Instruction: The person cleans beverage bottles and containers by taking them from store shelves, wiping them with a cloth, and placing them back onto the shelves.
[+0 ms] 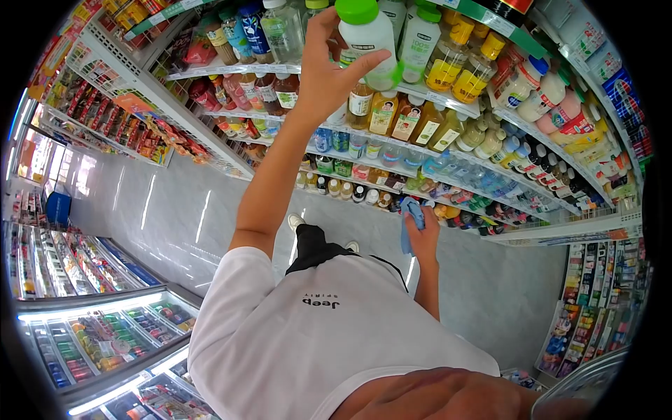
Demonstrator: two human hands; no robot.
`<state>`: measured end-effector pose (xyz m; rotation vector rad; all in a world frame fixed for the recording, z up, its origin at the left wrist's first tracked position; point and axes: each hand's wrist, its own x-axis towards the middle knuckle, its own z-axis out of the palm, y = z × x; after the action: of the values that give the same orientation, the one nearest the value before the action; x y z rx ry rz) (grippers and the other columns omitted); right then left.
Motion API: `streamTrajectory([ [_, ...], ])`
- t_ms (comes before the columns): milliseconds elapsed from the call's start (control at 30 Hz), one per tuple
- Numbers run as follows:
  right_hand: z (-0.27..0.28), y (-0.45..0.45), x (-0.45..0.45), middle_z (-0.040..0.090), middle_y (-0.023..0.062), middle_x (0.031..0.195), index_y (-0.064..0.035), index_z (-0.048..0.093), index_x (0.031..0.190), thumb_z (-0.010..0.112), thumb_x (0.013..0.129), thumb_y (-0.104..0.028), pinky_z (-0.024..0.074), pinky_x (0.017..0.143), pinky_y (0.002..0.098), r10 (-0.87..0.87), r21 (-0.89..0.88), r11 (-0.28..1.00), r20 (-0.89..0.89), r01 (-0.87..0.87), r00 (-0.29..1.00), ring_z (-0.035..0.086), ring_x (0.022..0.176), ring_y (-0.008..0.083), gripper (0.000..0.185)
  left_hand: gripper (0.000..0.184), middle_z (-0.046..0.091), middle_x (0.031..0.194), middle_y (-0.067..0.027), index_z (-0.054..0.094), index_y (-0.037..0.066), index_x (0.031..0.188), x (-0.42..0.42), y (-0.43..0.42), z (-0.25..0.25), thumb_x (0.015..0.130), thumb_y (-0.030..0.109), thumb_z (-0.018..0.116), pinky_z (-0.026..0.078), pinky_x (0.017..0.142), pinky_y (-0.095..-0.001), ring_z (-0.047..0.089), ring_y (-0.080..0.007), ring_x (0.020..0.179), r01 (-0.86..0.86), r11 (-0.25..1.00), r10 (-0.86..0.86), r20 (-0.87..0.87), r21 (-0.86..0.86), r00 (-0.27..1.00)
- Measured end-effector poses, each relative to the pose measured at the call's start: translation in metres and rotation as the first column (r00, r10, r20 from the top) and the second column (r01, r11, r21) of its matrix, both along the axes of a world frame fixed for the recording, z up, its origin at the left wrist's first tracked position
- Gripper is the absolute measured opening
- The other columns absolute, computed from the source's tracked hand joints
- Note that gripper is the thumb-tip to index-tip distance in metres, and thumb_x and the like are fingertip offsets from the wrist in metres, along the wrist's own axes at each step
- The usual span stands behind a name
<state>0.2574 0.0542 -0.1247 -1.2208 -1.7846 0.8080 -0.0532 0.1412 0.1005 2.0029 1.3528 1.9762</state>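
Observation:
My left hand reaches up to the upper shelf, thumb across the front and fingers around the left side of a white bottle with a green cap. Whether the bottle's base rests on the shelf is hard to tell. Just right of it stands a similar green-capped bottle, followed by yellow-capped bottles of yellow drink. Lower down, at my right side, my right hand is closed around a crumpled blue cloth, which hangs partly below the fingers.
Shelves of drink bottles curve across the front in several tiers, with a white shelf edge. A white wire side rack borders them at left. Glass-topped chest freezers stand behind on the left. Grey shiny floor lies below.

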Motion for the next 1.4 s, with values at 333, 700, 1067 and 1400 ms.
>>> streamTrajectory([
  [333, 0.022, 0.010, -0.015, 0.059, 0.0057, 0.089, 0.0014, 0.061, 0.106, 0.069, 0.091, -0.016, 0.0434, 0.072, 0.0264, -0.089, -0.130, 0.990, -0.231, 0.060, 0.969, 0.052, 0.080, 0.0121, 0.025, 0.071, 0.061, 0.107, -0.0093, 0.052, 0.002, 0.128, 0.052, -0.074, -0.045, 0.097, 0.065, 0.043, 0.052, 0.082, -0.0346, 0.059, -0.0203, 0.095, 0.680, 0.731, -0.206, 0.931, -0.059, 0.302],
  [700, 0.128, 0.012, -0.053, 0.055, 0.0063, 0.103, 0.0028, 0.059, 0.114, 0.059, 0.096, -0.012, 0.0414, 0.084, 0.0271, 0.044, 0.251, 0.962, -0.530, 0.107, 0.847, 0.051, 0.091, 0.0135, 0.023, 0.065, 0.064, 0.100, -0.0093, 0.055, 0.003, 0.129, 0.077, -0.101, -0.093, 0.101, 0.059, 0.038, 0.054, 0.074, -0.0322, 0.062, -0.0204, 0.085, 0.874, 0.470, -0.130, 0.989, 0.122, -0.068],
  [1067, 0.165, 0.021, -0.071, 0.056, 0.0149, 0.101, 0.0016, 0.067, 0.108, 0.074, 0.078, -0.009, 0.0481, 0.076, 0.0365, 0.150, 0.500, 0.864, -0.132, -0.065, 0.980, 0.058, 0.087, 0.0279, 0.033, 0.049, 0.066, 0.104, -0.0074, 0.056, 0.006, 0.123, 0.096, -0.117, -0.097, 0.100, 0.049, 0.053, 0.056, 0.078, -0.0310, 0.066, -0.0157, 0.091, 0.879, 0.467, -0.021, 0.993, -0.091, 0.114],
  [1400, 0.156, 0.017, -0.072, 0.057, 0.0122, 0.097, 0.0010, 0.068, 0.107, 0.076, 0.072, -0.011, 0.0498, 0.073, 0.0364, 0.112, 0.544, 0.837, -0.058, -0.062, 0.992, 0.061, 0.085, 0.0279, 0.038, 0.044, 0.064, 0.106, -0.0046, 0.051, 0.013, 0.130, 0.093, -0.113, -0.101, 0.102, 0.046, 0.050, 0.055, 0.081, -0.0312, 0.065, -0.0155, 0.092, 0.837, 0.514, -0.052, 0.968, -0.186, 0.247],
])
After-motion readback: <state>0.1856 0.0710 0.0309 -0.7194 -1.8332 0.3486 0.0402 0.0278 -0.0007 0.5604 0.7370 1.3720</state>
